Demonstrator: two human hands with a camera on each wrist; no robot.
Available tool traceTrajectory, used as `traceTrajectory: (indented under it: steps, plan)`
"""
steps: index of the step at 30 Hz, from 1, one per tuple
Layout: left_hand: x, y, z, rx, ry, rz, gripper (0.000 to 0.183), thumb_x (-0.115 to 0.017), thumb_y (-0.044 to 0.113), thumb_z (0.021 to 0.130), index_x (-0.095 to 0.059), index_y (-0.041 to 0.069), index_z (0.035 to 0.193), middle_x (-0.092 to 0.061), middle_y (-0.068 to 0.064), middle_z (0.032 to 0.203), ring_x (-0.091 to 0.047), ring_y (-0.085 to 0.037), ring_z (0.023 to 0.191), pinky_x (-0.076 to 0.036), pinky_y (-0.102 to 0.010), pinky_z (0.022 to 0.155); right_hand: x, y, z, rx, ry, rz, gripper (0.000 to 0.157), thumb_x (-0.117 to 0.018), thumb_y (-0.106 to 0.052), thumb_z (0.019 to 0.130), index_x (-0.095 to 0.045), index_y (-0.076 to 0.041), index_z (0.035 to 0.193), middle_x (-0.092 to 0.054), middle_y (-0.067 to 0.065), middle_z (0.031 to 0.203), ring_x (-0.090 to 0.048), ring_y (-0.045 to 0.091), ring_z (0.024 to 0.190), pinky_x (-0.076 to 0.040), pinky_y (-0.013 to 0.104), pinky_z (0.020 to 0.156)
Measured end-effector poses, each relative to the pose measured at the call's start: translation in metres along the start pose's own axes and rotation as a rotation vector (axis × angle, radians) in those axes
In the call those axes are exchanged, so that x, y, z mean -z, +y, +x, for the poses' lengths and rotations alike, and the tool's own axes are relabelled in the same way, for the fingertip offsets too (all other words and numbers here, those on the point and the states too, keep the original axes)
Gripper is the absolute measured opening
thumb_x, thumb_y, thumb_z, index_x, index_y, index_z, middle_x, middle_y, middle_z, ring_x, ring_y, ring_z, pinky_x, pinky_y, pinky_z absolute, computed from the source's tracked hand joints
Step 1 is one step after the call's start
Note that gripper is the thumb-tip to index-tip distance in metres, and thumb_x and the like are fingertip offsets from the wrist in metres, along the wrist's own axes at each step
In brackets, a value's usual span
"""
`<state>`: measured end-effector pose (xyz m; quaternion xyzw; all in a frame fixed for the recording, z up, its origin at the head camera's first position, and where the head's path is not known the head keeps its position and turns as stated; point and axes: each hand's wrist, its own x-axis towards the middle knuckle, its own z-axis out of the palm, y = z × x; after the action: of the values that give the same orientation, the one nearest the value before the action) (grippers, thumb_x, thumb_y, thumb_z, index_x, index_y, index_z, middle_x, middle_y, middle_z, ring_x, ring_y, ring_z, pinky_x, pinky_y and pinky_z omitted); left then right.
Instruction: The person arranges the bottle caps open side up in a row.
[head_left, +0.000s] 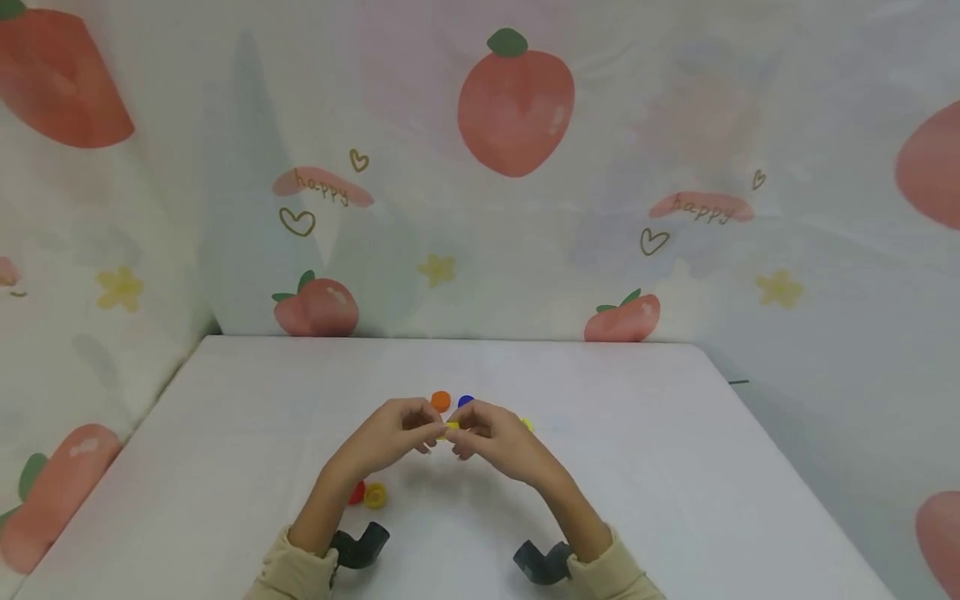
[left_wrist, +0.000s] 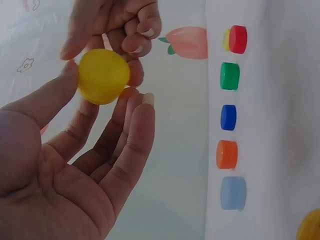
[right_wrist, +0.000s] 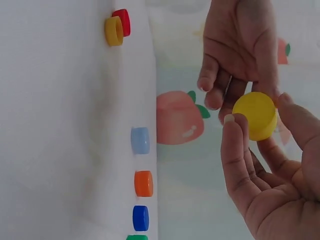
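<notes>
While both hands share one yellow cap (left_wrist: 103, 76) above the worktop (head_left: 675, 500), left hand (head_left: 390, 435) and right hand (head_left: 498, 437) each pinch its rim, thumb opposite fingers (left_wrist: 132, 150), gap set by the cap. Remaining fingers loosely bent; can't tell if those tips touch it. Rest, relative to the held cap: orange cap (head_left: 441, 402) and dark blue cap (head_left: 466, 401) just beyond; same row runs left to a light blue cap (left_wrist: 233, 193), right to a green cap (left_wrist: 230, 76), then a red cap (left_wrist: 240, 39) partly covering a pale yellow piece (left_wrist: 226, 40). Nearer the person, left: second red cap (head_left: 356, 493) close beside a second yellow cap (head_left: 376, 497).
</notes>
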<state>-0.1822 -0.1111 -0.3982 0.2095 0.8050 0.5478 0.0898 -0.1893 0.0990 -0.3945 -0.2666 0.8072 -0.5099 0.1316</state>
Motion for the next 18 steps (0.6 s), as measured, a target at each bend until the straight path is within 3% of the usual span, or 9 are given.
traceTrajectory:
  steps: [6,12,18]
  plan:
    - [0.0059,0.0053,-0.0055,0.011,-0.021,0.056,0.022,-0.069,0.027,0.087,-0.063,0.008,0.097,-0.062,-0.003,0.092,-0.063,-0.023,0.082,-0.052,-0.031,0.073,-0.0046,0.0000,0.0008,-0.012,-0.010,0.032,0.037,-0.068,-0.024,0.088,-0.055,-0.007,0.118,-0.064,0.003,0.102,-0.065,0.026,0.083,-0.052,0.033,0.076]
    - [0.0071,0.0012,-0.0061,-0.006,-0.040,0.067,0.024,-0.068,0.027,0.087,-0.064,0.009,0.103,-0.062,-0.001,0.099,-0.061,-0.017,0.090,-0.051,-0.032,0.078,-0.0055,-0.0015,-0.0007,0.000,-0.006,-0.023,0.042,-0.071,-0.025,0.085,-0.056,-0.007,0.120,-0.062,0.003,0.105,-0.064,0.018,0.085,-0.053,0.031,0.074]
    - [0.0088,0.0019,-0.0063,-0.003,-0.023,0.121,0.027,-0.071,0.028,0.085,-0.067,0.010,0.105,-0.064,0.002,0.095,-0.059,-0.016,0.089,-0.050,-0.030,0.078,-0.0063,-0.0032,0.0006,0.027,0.011,-0.122,0.043,-0.073,-0.026,0.083,-0.058,-0.008,0.120,-0.061,-0.001,0.109,-0.060,0.013,0.093,-0.050,0.026,0.078]
